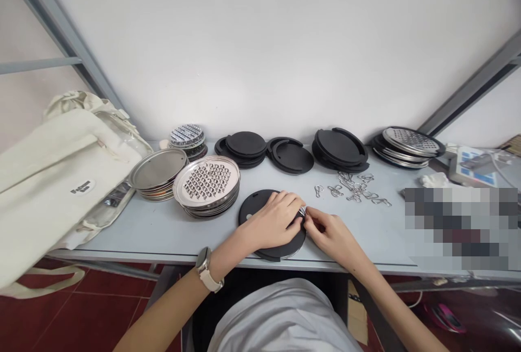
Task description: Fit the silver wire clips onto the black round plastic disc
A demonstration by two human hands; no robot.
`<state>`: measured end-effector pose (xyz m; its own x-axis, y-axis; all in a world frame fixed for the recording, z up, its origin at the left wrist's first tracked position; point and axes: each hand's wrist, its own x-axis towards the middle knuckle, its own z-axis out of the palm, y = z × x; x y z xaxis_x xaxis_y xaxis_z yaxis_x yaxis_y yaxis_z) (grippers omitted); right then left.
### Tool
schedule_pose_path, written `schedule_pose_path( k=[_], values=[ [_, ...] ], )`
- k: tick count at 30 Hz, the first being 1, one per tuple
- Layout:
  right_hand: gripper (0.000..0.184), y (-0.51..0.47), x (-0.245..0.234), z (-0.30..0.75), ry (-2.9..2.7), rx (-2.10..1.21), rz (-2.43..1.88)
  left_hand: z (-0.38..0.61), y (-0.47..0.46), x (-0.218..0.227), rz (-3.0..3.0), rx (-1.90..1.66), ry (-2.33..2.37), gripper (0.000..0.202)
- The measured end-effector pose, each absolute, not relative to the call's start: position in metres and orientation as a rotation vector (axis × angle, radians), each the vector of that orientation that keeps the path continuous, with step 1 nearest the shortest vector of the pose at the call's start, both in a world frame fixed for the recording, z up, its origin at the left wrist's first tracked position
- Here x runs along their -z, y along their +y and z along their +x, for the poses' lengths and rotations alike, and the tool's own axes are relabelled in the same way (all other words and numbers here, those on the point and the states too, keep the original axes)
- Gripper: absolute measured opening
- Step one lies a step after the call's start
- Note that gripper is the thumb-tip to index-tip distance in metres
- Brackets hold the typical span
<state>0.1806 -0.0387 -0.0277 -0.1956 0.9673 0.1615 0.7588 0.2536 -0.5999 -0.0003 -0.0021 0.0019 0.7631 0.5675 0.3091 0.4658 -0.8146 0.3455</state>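
My left hand (271, 221) lies over a round black disc (253, 206) with a silver underside, holding it on the tabletop. My right hand (331, 238) comes in from the right, its fingertips pinching a small metal clip (302, 211) at the disc's edge. The two hands nearly touch around this clip, and they hide the middle of the disc. A loose heap of similar bent wire clips (352, 189) lies just beyond my right hand. A white-strapped watch (205, 268) sits on my left wrist.
Stacked perforated metal graters (207, 181) and plain metal discs (157, 174) stand left of my hands. Stacks of black discs (340, 148) line the back, by the wall. A cream canvas bag (61, 167) lies at the left, and a blurred patch covers the table's right end.
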Motion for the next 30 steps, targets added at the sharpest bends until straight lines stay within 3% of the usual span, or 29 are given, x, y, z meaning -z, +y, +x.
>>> schedule_pose_path(
  k=[30],
  values=[
    [0.028, -0.0383, 0.0268, 0.181, -2.009, -0.558, -1.526, -0.0009, -0.0025, -0.0034, 2.729, -0.578, 0.803, 0.014]
  ],
)
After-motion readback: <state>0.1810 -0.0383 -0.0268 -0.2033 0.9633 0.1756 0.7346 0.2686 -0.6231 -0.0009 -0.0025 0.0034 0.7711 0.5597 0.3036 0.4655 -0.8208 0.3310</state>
